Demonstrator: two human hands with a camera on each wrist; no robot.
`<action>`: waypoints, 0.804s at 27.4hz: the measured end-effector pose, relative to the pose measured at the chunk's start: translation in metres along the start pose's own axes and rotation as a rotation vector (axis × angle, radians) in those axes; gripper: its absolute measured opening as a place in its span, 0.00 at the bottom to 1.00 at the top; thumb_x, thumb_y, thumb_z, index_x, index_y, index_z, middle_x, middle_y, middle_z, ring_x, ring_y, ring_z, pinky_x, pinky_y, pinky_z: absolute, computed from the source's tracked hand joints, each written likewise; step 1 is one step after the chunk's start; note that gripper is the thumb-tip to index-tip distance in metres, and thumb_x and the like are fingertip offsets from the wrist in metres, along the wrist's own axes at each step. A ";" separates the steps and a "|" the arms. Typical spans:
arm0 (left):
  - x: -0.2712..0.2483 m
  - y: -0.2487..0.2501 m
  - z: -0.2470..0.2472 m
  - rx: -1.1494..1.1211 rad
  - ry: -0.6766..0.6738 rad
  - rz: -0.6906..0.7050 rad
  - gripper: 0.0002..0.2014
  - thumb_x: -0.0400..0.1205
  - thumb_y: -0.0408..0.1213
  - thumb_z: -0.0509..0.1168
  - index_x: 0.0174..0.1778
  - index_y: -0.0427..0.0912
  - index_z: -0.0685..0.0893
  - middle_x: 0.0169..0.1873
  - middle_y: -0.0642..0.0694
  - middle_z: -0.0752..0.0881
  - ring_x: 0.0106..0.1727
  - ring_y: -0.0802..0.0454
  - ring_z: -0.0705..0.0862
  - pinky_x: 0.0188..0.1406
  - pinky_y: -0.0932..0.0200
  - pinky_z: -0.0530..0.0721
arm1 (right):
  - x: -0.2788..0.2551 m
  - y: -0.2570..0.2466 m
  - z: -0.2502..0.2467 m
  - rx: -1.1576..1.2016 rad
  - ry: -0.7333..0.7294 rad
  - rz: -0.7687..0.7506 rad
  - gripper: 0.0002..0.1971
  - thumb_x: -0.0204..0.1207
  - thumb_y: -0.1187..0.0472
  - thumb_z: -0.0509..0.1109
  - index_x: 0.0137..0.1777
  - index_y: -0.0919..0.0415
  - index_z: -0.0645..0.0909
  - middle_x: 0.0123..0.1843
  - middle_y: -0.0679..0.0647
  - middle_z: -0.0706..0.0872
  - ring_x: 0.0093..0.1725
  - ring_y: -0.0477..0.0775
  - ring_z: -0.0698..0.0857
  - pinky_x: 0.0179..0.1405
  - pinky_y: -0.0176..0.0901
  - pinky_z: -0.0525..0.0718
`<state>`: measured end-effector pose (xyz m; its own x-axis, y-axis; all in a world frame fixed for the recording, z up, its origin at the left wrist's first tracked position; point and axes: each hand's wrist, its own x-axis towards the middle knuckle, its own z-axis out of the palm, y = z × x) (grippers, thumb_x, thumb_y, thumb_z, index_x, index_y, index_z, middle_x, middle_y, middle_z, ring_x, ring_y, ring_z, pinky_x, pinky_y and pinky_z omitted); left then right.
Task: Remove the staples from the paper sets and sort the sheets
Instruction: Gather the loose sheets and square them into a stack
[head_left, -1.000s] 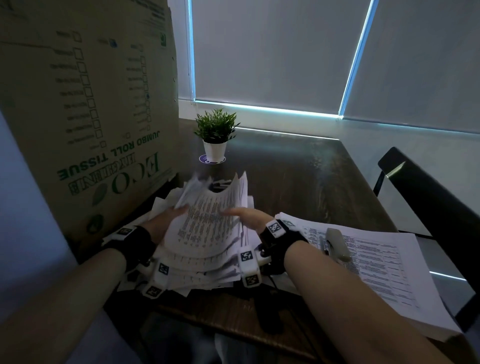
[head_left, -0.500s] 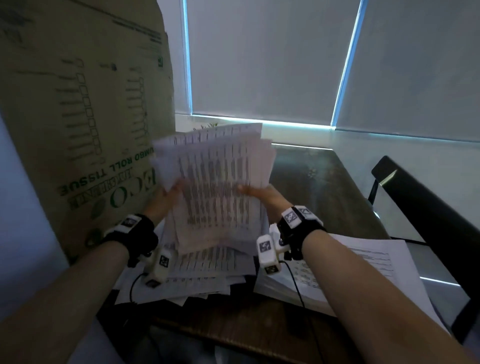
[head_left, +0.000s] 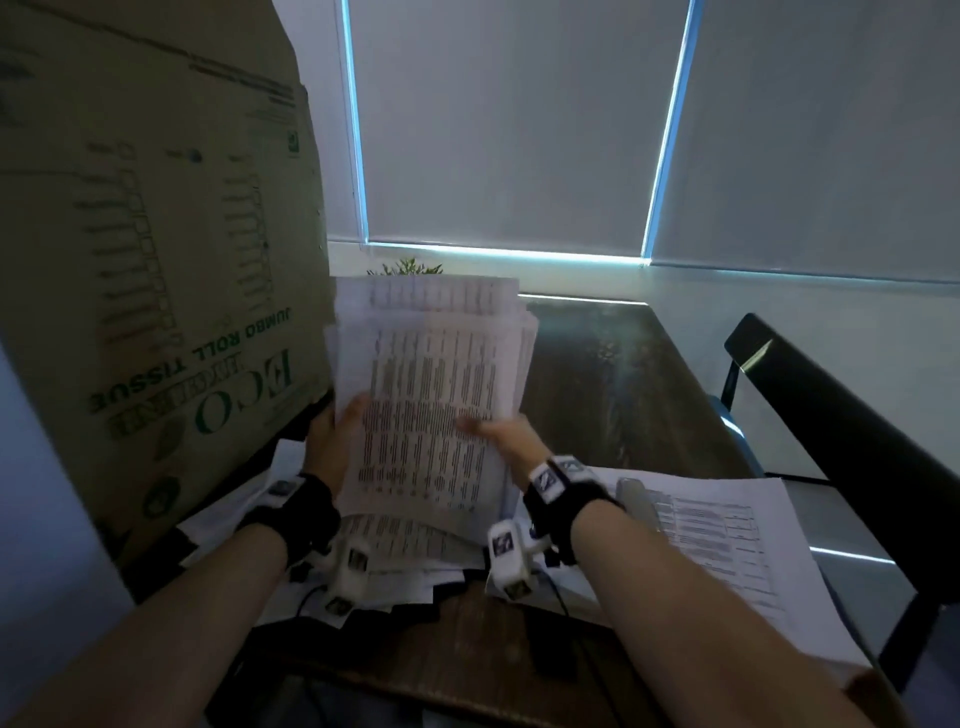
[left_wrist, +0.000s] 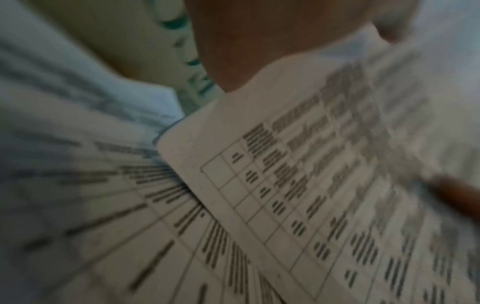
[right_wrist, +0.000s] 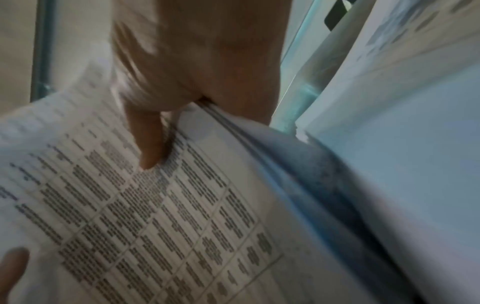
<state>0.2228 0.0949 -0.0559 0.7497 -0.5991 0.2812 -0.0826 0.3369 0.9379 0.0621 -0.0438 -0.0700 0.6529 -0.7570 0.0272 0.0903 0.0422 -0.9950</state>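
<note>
Paper filled both hands. Left hand (head_left: 332, 441) gripped the left edge of the raised bundle of sheets (head_left: 431, 395), thumb on the printed face, fingers hidden behind. Right hand (head_left: 511, 436) pinched the right edge, thumb (right_wrist: 148, 142) laid across the print, fingers tucked behind the layered edges. Neither hand was spread.

A second earlier the same bundle lay low on the loose pile (head_left: 395, 551), sheets curling. Half a second earlier it had come up off the pile. By this moment it stood higher and near upright, tilted slightly away, hiding all but the leaf tips of the potted plant (head_left: 410, 267).

Bundle edges looked uneven at the top, so my guess was a squaring-up or an inspection for the stapled corner; no staple could be made out, the frames being blurred.

Outward: loose pile on the dark wooden table (head_left: 623, 395) just below the hands. Flat stack of sheets (head_left: 727, 535) to the right, with a pale stapler-like tool (head_left: 631, 496) resting on its near corner. Cardboard box (head_left: 156, 260) standing at left, black chair (head_left: 831, 415) at right.

Judgement: task early; no staple removal under way yet.
</note>
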 end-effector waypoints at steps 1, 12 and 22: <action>-0.004 0.003 0.005 0.018 -0.015 -0.018 0.18 0.84 0.47 0.63 0.69 0.50 0.73 0.65 0.54 0.76 0.67 0.52 0.76 0.67 0.58 0.71 | -0.002 0.004 0.001 0.046 0.039 -0.013 0.16 0.68 0.65 0.82 0.57 0.63 0.87 0.58 0.64 0.90 0.61 0.66 0.88 0.66 0.63 0.83; 0.036 0.017 -0.002 0.243 -0.042 0.010 0.32 0.70 0.59 0.73 0.66 0.45 0.79 0.61 0.49 0.82 0.63 0.47 0.81 0.63 0.50 0.80 | 0.007 -0.030 -0.016 -0.070 -0.081 -0.105 0.19 0.69 0.70 0.80 0.60 0.63 0.84 0.61 0.64 0.89 0.62 0.65 0.87 0.67 0.66 0.82; 0.055 0.046 0.100 -0.143 0.199 -0.158 0.28 0.82 0.53 0.65 0.70 0.34 0.76 0.61 0.40 0.83 0.65 0.42 0.82 0.52 0.56 0.81 | 0.010 -0.057 -0.059 0.320 0.205 0.064 0.53 0.63 0.56 0.86 0.84 0.65 0.60 0.71 0.65 0.82 0.66 0.63 0.84 0.64 0.58 0.83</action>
<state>0.1945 0.0048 0.0229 0.8610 -0.5028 0.0759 0.1279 0.3585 0.9247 0.0197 -0.0923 -0.0187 0.5036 -0.8596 -0.0858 0.3061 0.2704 -0.9128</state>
